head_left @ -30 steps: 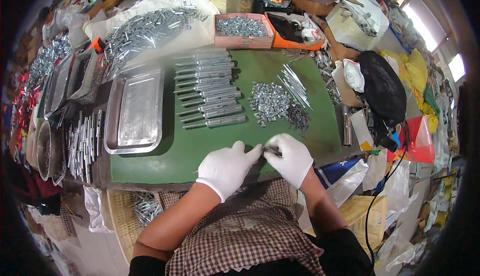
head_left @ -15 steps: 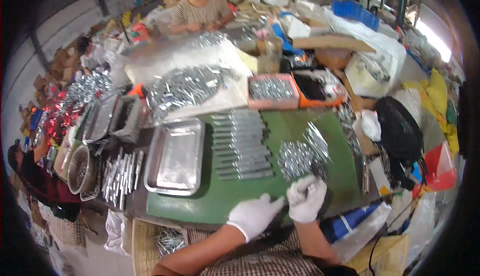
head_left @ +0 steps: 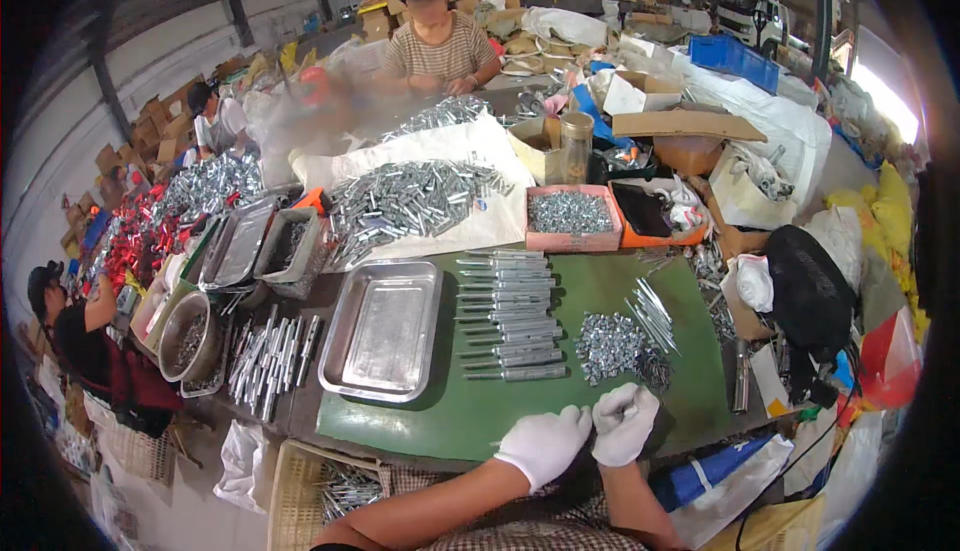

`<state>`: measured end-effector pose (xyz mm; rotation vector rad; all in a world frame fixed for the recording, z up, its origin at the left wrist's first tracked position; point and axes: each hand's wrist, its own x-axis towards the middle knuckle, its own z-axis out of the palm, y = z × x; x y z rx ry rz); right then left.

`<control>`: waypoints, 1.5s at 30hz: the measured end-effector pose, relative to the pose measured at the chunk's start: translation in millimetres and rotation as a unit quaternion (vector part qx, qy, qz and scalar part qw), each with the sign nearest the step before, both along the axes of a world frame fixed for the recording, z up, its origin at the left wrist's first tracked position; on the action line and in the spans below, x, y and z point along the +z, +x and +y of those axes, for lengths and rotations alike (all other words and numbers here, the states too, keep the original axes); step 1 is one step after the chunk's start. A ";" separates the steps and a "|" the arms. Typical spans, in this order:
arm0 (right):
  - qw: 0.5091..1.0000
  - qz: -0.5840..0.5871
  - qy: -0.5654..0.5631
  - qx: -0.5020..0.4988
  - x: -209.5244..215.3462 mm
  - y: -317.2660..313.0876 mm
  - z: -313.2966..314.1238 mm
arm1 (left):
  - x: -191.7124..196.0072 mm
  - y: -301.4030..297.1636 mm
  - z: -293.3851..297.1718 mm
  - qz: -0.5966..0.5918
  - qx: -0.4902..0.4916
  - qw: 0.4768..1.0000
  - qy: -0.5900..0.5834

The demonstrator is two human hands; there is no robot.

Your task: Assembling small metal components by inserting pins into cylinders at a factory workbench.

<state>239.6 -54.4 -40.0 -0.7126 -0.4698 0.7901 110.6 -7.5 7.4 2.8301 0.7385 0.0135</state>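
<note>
Mat (head_left: 400, 431), green, is partly covered by left hand (head_left: 545, 444) and right hand (head_left: 624, 425), both curled narrow; whether anything is held cannot be told.

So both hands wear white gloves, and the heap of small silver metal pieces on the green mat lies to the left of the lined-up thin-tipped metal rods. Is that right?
Not quite: the heap of small silver metal pieces on the green mat lies to the right of the lined-up thin-tipped metal rods, as the head view shows.
</note>
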 end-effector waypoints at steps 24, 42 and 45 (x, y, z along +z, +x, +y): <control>0.932 -0.234 -0.268 0.063 35.7 26.2 -37.7 | 6.8 -62.9 28.8 -0.231 0.083 0.955 0.164; 0.938 -0.220 -0.244 0.109 45.0 27.5 -52.7 | -6.9 -43.0 52.1 -0.198 0.048 0.978 0.048; 0.889 -0.293 -0.319 0.148 57.4 22.3 -53.8 | 4.9 -46.2 41.0 -0.187 0.049 0.981 0.021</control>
